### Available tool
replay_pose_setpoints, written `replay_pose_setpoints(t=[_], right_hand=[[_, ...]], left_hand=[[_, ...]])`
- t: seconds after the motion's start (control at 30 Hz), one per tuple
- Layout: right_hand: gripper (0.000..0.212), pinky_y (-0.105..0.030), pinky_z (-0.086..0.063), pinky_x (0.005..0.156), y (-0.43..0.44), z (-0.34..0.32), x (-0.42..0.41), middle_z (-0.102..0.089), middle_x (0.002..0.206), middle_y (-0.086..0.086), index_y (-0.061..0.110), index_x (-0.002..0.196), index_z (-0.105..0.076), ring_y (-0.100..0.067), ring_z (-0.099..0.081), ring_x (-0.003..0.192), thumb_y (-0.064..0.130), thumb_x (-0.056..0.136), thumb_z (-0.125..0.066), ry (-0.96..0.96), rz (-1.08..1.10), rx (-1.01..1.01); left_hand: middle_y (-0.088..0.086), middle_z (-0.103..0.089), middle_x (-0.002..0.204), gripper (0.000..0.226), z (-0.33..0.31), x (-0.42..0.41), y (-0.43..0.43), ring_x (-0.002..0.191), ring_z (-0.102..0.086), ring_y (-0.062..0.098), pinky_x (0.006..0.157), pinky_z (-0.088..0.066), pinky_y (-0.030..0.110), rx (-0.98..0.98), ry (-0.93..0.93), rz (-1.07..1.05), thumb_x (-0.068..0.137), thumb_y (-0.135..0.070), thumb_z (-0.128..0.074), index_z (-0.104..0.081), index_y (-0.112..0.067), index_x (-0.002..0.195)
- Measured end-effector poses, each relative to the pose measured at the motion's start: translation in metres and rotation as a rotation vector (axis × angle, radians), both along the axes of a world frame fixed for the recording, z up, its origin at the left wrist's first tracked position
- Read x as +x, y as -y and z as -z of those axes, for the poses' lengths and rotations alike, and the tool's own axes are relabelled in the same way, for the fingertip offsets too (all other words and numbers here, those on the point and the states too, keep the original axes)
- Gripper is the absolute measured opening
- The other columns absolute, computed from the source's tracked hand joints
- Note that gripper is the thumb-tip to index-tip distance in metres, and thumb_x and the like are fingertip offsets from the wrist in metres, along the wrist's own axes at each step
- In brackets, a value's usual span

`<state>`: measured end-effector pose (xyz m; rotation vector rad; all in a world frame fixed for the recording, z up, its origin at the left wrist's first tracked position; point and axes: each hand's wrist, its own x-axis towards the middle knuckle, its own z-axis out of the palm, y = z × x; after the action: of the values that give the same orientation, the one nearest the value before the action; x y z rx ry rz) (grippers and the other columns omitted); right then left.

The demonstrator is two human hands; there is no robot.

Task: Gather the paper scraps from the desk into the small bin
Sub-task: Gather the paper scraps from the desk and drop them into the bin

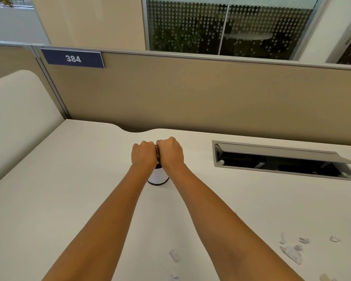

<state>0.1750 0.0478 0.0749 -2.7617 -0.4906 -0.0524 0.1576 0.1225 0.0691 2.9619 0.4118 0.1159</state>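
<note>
A: Entry, head view. Where are the hands?

B: Both are at the middle of the desk (69,179), knuckles up and side by side. The left hand (143,154) and right hand (170,153) are clenched over the top of the small bin (158,176), fingers curled down around its upper edge. A dark strip of the rim shows in the gap between them. The fingertips are hidden.

A: Bin condition?

B: Upright on the desk, with a white wall and a dark band at the base. The top is covered by the hands, so the contents cannot be read.

A: Task material?

B: The paper scraps (291,253) lie on the desk at near right, well apart from the bin. It is a loose cluster of about 5 pale torn pieces. A lone scrap (174,255) sits between the 2 forearms, close to the near edge, and 1 more is cut by the bottom of the frame.

A: Surroundings?

B: The cable hatch (282,161) in the desk, right of the bin, has its flap raised. Behind the desk stands a tan partition (190,94) carrying a blue sign (73,58) marked 384.
</note>
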Motion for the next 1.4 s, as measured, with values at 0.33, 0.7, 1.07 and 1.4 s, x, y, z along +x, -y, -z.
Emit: replay_pose_setpoints(t=[0.33, 0.7, 1.07, 1.4], right_hand=[[0.021, -0.029, -0.05, 0.077, -0.01, -0.011, -0.001, -0.061, 0.098, -0.012, 0.007, 0.107, -0.065, -0.028, -0.064, 0.099, 0.011, 0.091, -0.053, -0.151, -0.168, -0.266], [0.03, -0.03, -0.043, 0.082, -0.019, -0.021, -0.001, -0.06, 0.12, -0.008, 0.01, 0.124, -0.054, -0.025, -0.052, 0.093, 0.017, 0.096, -0.044, -0.385, -0.218, -0.387], [0.037, -0.03, -0.044, 0.09, -0.025, -0.024, 0.003, -0.057, 0.13, -0.006, 0.014, 0.133, -0.047, -0.026, -0.055, 0.118, 0.02, 0.097, -0.045, -0.452, -0.255, -0.468], [0.026, -0.034, -0.045, 0.09, 0.013, -0.032, -0.019, -0.058, 0.116, -0.013, 0.009, 0.112, -0.068, -0.029, -0.05, 0.112, 0.006, 0.088, -0.058, 0.103, -0.106, 0.009]], left_hand=[[0.015, -0.061, 0.081, 0.032, -0.013, -0.013, -0.009, 0.067, -0.046, 0.022, 0.069, -0.044, 0.031, -0.113, 0.045, -0.09, 0.088, 0.0, -0.048, -0.041, -0.006, 0.057], [0.02, -0.052, 0.116, 0.022, -0.005, -0.014, -0.016, 0.104, -0.054, 0.033, 0.083, -0.047, 0.034, -0.216, 0.089, -0.107, 0.088, 0.0, -0.054, -0.064, 0.002, 0.107], [0.022, -0.058, 0.109, 0.025, 0.002, -0.016, -0.017, 0.088, -0.057, 0.032, 0.072, -0.046, 0.034, -0.4, 0.163, -0.157, 0.083, 0.009, -0.044, -0.062, 0.005, 0.1], [0.017, -0.057, 0.117, 0.021, -0.009, -0.04, -0.009, 0.103, -0.058, 0.03, 0.079, -0.047, 0.033, -0.46, 0.333, -0.177, 0.09, -0.005, -0.053, -0.06, -0.004, 0.111]])
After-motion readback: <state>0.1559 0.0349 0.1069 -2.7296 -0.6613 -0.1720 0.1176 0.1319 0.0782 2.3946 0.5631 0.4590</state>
